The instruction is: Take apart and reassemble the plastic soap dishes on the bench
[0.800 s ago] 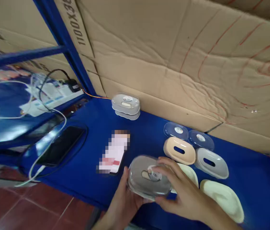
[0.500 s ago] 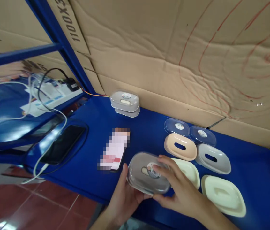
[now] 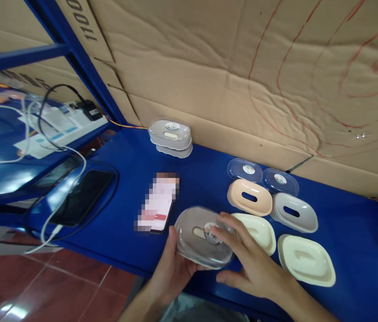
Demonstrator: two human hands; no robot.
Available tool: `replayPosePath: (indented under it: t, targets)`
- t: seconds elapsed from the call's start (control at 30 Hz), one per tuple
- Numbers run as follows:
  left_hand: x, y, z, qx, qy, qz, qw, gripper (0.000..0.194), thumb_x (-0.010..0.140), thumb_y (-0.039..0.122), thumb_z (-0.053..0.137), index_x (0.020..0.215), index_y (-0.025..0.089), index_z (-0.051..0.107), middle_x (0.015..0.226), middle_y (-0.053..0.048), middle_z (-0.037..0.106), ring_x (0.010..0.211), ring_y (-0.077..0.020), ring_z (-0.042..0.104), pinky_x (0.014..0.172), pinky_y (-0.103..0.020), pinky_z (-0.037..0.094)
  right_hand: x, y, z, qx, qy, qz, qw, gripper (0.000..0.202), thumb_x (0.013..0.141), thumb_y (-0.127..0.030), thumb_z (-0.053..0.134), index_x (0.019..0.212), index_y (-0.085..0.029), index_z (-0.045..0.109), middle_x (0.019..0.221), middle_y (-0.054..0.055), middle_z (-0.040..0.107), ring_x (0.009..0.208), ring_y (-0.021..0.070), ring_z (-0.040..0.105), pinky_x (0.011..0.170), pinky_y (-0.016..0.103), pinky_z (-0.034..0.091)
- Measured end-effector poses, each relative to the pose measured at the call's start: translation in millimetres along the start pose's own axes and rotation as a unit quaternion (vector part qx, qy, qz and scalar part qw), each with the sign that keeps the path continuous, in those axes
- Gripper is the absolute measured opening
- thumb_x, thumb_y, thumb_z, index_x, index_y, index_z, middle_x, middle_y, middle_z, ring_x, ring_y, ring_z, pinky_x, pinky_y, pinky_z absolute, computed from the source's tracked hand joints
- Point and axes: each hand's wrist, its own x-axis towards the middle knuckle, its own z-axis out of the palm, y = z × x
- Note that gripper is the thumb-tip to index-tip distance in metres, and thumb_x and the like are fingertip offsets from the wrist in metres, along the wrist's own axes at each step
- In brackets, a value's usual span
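Observation:
My left hand (image 3: 173,273) grips a soap box (image 3: 189,246) from below and the side, its thumb along the near left edge. The box has a clear lid over a grey dish, with a cream slot and a round sticker showing through the top. My right hand (image 3: 254,261) rests its fingertips on the lid by the sticker, its fingers spread and its thumb off the box. Just beyond that hand lie a cream tray (image 3: 262,230), partly hidden by the fingers, and a second cream tray (image 3: 306,259).
A peach dish (image 3: 239,203) and a grey dish (image 3: 304,223) sit behind the cream trays, with clear lids (image 3: 242,167) by the cardboard wall (image 3: 209,80). Stacked soap boxes (image 3: 172,138) stand at the back. Left are a phone (image 3: 158,201), a dark phone (image 3: 85,197) and cables.
My right thumb has lifted away from the box's near edge, while its fingertips stay on the lid. The left hand keeps its hold. The view has shifted slightly.

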Motion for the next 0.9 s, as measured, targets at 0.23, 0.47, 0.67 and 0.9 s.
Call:
replayPosePath:
  t: [0.23, 0.47, 0.67, 0.9]
  targets:
    - [2, -10, -8.8, 0.062, -0.072, -0.018, 0.995, 0.08, 0.096, 0.08, 0.048, 0.146, 0.02, 0.065, 0.138, -0.018, 0.072, 0.132, -0.0406, 0.065, 0.107, -0.059, 0.055, -2, 1, -19, 0.014, -0.011, 0.019, 1.0, 0.061, 0.107, -0.043, 0.055, 0.165, -0.033, 0.036, 0.168, 0.008, 0.041, 0.155, 0.0264, 0.042, 0.121, 0.04, 0.046]
    - [-1, -12, -8.1, 0.071, -0.027, -0.003, 0.997, 0.075, 0.092, 0.078, 0.057, 0.139, 0.022, 0.071, 0.144, -0.016, 0.069, 0.146, -0.0397, 0.053, 0.123, -0.056, 0.039, -8, 9, -31, 0.007, -0.019, 0.012, 1.0, 0.06, 0.108, -0.055, 0.049, 0.164, -0.034, 0.039, 0.167, 0.007, 0.043, 0.153, 0.0275, 0.045, 0.12, 0.04, 0.048]
    - [-2, -11, -6.5, 0.08, -0.011, 0.001, 0.997, 0.072, 0.09, 0.073, 0.065, 0.139, 0.02, 0.071, 0.146, -0.019, 0.067, 0.147, -0.0414, 0.051, 0.123, -0.058, 0.038, -9, 10, -26, 0.003, -0.024, 0.033, 0.999, 0.071, 0.1, -0.064, 0.061, 0.162, -0.034, 0.042, 0.164, 0.01, 0.047, 0.149, 0.0307, 0.051, 0.116, 0.041, 0.052]
    - [-4, -6, 1.0, 0.076, -0.003, -0.015, 0.997, 0.076, 0.092, 0.076, 0.058, 0.143, 0.021, 0.068, 0.146, -0.018, 0.067, 0.138, -0.0419, 0.06, 0.116, -0.059, 0.047, -1, 3, -10, 0.074, 0.047, 0.073, 0.993, 0.065, 0.101, -0.048, 0.064, 0.16, -0.03, 0.042, 0.161, 0.013, 0.046, 0.148, 0.0306, 0.051, 0.118, 0.041, 0.05]
